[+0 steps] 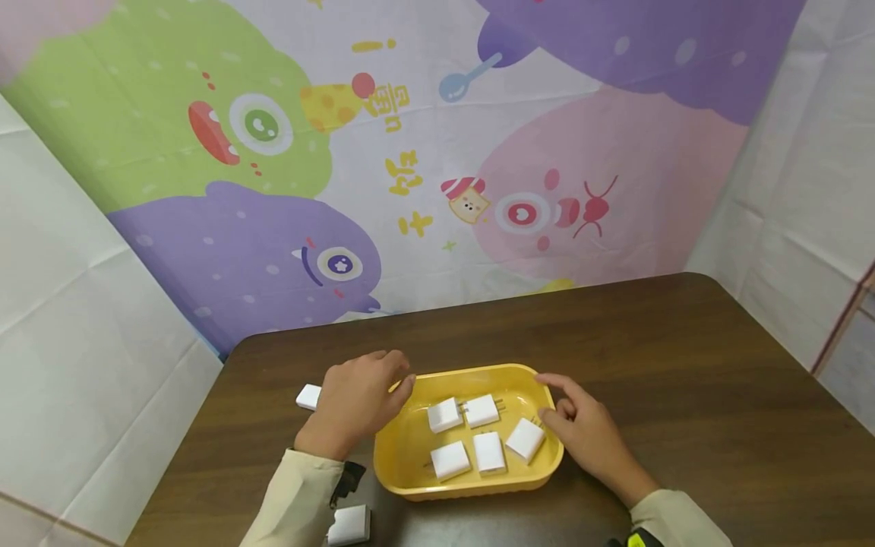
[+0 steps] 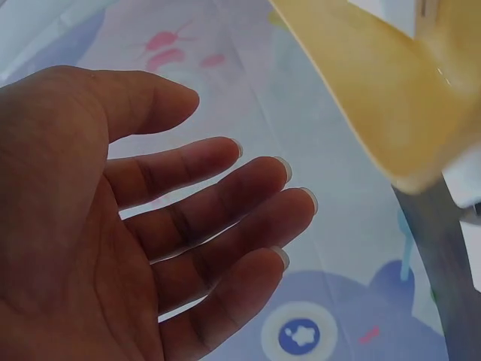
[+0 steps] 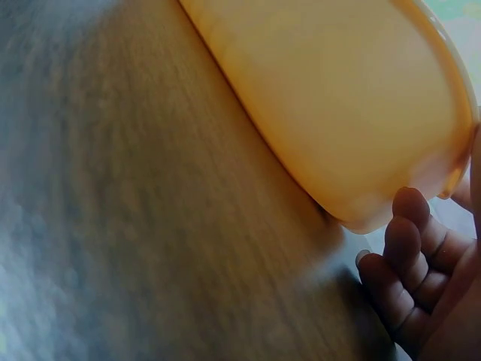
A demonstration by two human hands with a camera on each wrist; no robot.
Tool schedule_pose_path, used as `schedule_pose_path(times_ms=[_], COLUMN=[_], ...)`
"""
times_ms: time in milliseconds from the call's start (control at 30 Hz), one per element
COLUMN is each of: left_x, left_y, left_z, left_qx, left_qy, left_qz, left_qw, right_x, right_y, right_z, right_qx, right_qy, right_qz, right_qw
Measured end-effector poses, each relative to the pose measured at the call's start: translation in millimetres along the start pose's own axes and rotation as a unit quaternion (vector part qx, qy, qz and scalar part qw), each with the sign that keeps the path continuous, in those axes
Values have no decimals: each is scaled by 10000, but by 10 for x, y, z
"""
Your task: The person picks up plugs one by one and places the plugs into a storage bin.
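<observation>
A yellow plastic basket (image 1: 472,491) holds several white plug-in charger adapters (image 1: 488,453), some with metal prongs showing. My right hand (image 1: 584,429) grips its right end, thumb at the rim and index finger along the far corner. In the right wrist view, curled fingers (image 3: 406,241) lie close against the outer wall. Above the left end of the basket is my left hand (image 1: 358,399), holding nothing. Its fingers (image 2: 225,207) are spread and slightly bent in the left wrist view. Partly hidden behind that hand, another white charger adapter (image 1: 308,396) lies on the table.
One more white charger adapter (image 1: 350,524) sits on the dark wooden table (image 1: 649,342) near the left sleeve. A cartoon-printed cloth (image 1: 437,281) hangs behind the table's far edge. White panels (image 1: 82,304) stand on both sides.
</observation>
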State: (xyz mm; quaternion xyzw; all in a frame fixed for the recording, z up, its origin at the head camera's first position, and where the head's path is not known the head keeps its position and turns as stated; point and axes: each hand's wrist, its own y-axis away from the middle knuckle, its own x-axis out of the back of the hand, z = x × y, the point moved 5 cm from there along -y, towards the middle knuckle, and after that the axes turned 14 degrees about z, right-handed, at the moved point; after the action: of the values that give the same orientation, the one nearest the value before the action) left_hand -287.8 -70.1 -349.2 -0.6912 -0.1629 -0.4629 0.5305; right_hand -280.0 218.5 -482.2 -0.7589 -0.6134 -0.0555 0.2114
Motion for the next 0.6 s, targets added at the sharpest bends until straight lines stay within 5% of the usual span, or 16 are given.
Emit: schedule_pose_path(times_ms=[167, 600], left_x=[21, -34], left_y=[67, 246], left_z=[-151, -397], left_qx=[348, 680], left_qy=[3, -29], left_qz=[-91, -80], left_qw=[9994, 9977], right_x=[-1, 7], right_y=[-3, 3], right_z=[7, -13], right_qx=[-19, -65], right_qy=[-9, 6], right_qz=[2, -1], right_qw=[10000, 10000])
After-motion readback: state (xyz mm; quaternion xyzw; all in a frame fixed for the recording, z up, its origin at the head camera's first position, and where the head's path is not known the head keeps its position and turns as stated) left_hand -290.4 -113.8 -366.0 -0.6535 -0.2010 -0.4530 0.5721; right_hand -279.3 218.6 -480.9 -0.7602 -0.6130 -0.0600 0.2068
